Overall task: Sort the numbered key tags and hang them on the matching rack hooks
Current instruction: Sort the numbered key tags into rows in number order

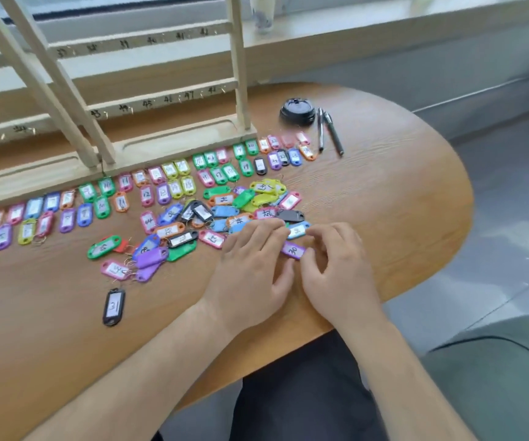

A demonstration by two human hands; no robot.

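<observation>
The oval wooden table is warm brown, with a darker grain of fine lines. The tall wooden rack is pale beige, and its bars carry dark handwritten numbers. The small plastic key tags are green, pink, purple, blue, orange, yellow, red and black, most with a white label and black numerals. The tag marked 31 is black and the tag marked 30 is purple. The round lid is black and the 2 pens are dark.
</observation>
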